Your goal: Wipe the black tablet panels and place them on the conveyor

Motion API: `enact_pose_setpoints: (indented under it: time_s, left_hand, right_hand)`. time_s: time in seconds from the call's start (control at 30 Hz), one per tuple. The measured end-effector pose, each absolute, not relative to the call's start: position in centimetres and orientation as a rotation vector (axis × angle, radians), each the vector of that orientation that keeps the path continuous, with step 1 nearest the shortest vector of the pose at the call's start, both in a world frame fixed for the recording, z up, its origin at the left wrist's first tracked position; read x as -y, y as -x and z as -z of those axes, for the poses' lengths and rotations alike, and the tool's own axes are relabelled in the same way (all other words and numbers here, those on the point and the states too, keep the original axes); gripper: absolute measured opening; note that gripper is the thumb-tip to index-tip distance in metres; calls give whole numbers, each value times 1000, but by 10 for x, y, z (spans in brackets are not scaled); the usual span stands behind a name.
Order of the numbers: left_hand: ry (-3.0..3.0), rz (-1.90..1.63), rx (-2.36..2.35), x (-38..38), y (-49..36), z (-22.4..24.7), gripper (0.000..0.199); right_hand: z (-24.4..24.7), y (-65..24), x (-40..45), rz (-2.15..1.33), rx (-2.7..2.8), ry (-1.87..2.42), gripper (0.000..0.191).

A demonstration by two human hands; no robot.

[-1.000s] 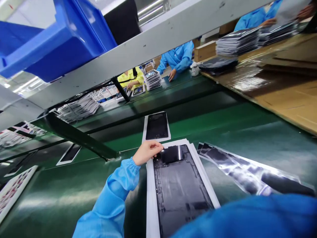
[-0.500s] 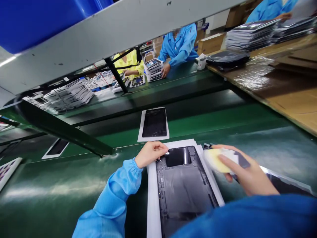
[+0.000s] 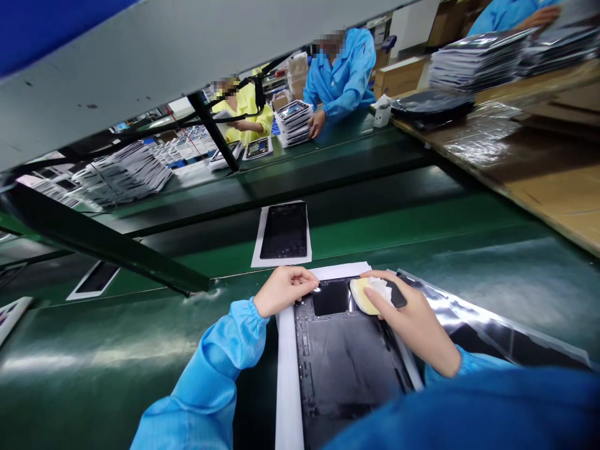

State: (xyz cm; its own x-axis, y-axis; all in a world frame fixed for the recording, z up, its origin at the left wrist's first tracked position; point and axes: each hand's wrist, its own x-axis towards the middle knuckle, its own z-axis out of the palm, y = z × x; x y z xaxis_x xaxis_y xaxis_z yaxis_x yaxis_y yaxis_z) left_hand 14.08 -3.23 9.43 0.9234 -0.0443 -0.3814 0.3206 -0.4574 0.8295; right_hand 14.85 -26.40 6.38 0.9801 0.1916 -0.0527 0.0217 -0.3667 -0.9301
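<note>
A black tablet housing (image 3: 349, 356) lies on white sheets (image 3: 289, 381) in front of me, with a glossy dark patch (image 3: 332, 297) near its top end. My left hand (image 3: 285, 290) pinches with thumb and forefinger at the upper left corner by that patch; what is between the fingertips is too small to make out. In my right hand (image 3: 412, 319) is a pale yellow sponge pad (image 3: 364, 296) with white crumpled material and a dark piece behind it. The pad is over the patch's right edge, and I cannot tell if it presses down.
On the green conveyor beyond lies another black panel (image 3: 284, 230) on white paper. Clear film with dark panels (image 3: 487, 325) lies to the right. A slanting green post (image 3: 103, 237) and grey beam (image 3: 154, 69) stand left and overhead. Co-workers handle stacked panels (image 3: 293, 122) across the line.
My right hand has moved left with the sponge pad, from beside the housing to over its top right area. My left hand keeps its pinch at the corner. The view has shifted slightly.
</note>
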Motion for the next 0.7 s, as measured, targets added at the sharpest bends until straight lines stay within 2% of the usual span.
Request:
enact_pose_setpoints:
  time_s: [0.7]
  left_hand:
    - [-2000,427,-194,33,-141,-95,27]
  right_hand:
    - [-63,-147,264,-188,146,1962,45]
